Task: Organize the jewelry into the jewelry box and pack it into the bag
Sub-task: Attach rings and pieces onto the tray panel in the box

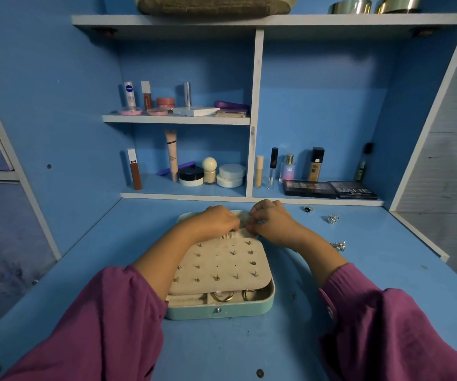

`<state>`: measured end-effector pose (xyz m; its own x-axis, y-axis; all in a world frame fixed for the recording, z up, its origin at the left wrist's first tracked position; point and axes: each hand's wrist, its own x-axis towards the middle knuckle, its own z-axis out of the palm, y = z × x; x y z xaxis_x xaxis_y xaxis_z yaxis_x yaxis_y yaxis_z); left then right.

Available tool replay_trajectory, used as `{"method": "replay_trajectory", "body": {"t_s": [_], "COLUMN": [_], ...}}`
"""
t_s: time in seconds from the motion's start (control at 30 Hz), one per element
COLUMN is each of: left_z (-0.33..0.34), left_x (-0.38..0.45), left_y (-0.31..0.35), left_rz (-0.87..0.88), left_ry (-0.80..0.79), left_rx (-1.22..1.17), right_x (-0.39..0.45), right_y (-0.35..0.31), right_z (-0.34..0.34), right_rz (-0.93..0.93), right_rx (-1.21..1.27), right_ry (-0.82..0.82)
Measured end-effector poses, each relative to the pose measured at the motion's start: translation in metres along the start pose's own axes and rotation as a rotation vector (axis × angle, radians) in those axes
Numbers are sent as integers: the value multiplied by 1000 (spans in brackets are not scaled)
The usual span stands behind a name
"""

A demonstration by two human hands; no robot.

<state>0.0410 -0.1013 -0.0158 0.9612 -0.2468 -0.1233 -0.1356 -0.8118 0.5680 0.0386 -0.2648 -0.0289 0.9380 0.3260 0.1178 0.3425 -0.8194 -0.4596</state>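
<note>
A mint-green jewelry box (219, 312) lies open on the blue desk. A beige earring panel (221, 265) with several studs pinned in it covers most of its tray. Gold rings (223, 296) show in the front compartments. My left hand (216, 221) and my right hand (271, 220) meet over the far edge of the panel, fingers curled and pinching something small there; what it is stays hidden by the fingers. Loose silver pieces lie on the desk to the right: a ring (308, 209), a spiky piece (332, 218) and another (339, 245).
Cosmetics fill the shelves behind: bottles, jars, tubes and two dark palettes (329, 189). A woven olive bag (213, 5) sits on the top shelf beside two metal bangles (375, 6). A desk edge and white panel stand at the right.
</note>
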Motion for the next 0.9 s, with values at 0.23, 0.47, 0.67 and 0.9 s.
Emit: {"method": "replay_trajectory", "body": {"t_s": [0.23, 0.47, 0.67, 0.9], "left_z": [-1, -6, -11, -5], "left_x": [3, -4, -9, -12], "left_y": [-5, -19, -32, -33], "left_rz": [37, 111, 89, 122], "left_ry": [144, 199, 170, 163], "left_rx": [20, -32, -14, -87], "right_x": [0, -3, 0, 5], "right_y": [2, 3, -3, -1], "right_z": [0, 1, 6, 11], "right_rz": [3, -69, -108, -136], "right_rx": [13, 3, -14, 4], "right_ry": [25, 123, 70, 23]}}
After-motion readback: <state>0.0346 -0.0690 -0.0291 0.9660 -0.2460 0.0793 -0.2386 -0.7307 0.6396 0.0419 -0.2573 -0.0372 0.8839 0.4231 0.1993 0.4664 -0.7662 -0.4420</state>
